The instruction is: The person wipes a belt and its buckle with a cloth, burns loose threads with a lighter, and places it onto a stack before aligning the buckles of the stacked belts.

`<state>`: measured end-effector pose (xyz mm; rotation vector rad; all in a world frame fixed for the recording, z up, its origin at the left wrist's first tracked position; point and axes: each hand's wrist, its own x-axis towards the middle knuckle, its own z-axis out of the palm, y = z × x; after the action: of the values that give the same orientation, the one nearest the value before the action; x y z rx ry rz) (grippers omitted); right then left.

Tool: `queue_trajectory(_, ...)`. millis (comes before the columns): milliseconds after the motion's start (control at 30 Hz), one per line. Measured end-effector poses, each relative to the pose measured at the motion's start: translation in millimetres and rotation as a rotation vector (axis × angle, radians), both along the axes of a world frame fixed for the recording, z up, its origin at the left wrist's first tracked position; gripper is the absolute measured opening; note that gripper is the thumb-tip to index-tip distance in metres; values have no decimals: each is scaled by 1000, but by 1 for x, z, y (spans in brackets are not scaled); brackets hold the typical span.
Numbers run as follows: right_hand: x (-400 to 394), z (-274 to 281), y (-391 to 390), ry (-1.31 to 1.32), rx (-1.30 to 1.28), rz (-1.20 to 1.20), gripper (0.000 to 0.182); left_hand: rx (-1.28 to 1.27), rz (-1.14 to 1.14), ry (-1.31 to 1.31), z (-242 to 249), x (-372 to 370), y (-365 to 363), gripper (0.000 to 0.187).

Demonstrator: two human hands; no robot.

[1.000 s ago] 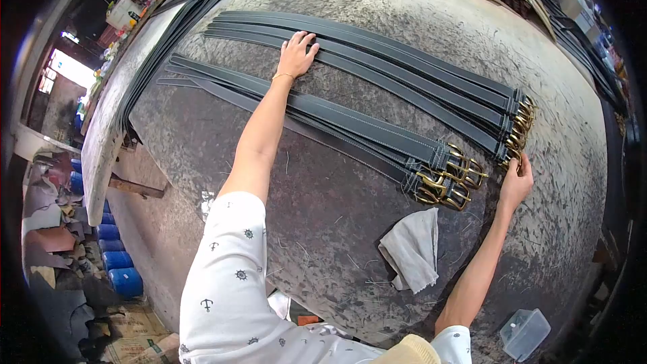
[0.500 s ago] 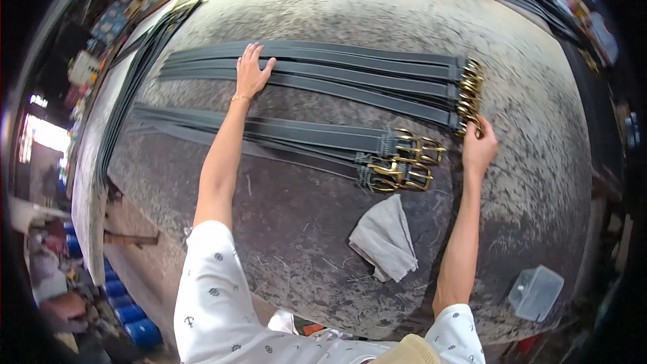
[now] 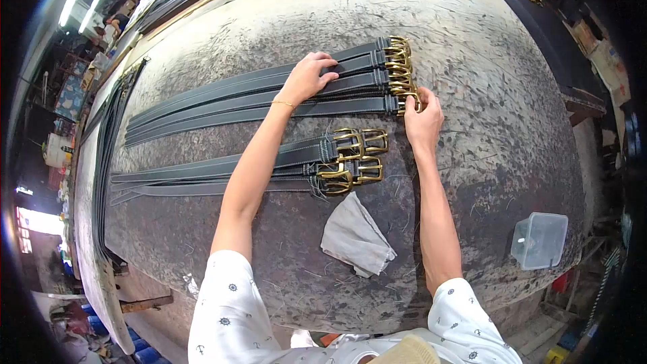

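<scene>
Several dark belts [image 3: 249,104] lie side by side, with their brass buckles [image 3: 399,67] lined up at the right end. My left hand [image 3: 309,81] rests on these belts a short way from the buckles, fingers stretched out. At the nearest buckle of the row, my right hand [image 3: 423,121] has its thumb and fingers closed on the brass frame. A second group of belts [image 3: 283,165] lies nearer to me, loose threads by its brass buckles [image 3: 354,158]. My left forearm crosses over this group and hides part of it.
A crumpled grey cloth [image 3: 357,236] lies below the nearer buckles. Towards the right edge of the worn table [image 3: 485,162] stands a clear plastic box [image 3: 539,239]. Long dark straps [image 3: 111,155] hang over the left edge; more material is piled along the far edge.
My left hand has moved along the belts towards the buckles. My right hand stays at the nearest buckle of the far row. The whole view has shifted and turned.
</scene>
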<state>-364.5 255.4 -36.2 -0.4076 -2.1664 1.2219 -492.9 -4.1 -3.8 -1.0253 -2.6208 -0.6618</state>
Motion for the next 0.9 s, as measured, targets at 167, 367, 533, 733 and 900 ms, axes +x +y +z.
queue_trajectory(167,-3,-1,1,-17,-84,0,30,44,10,100,-6,8,7,24)
queue_trajectory(367,-3,-4,2,-30,-104,41,25,121,49,85,-9,15,15,20)
queue_trajectory(533,-3,-7,2,35,-44,40,22,127,12,121,-11,13,18,18)
queue_trajectory(733,-3,-5,3,-7,-37,48,20,143,-47,242,-11,19,27,15)
queue_trajectory(900,-4,-5,3,-44,-50,50,21,185,-80,294,-10,17,33,17)
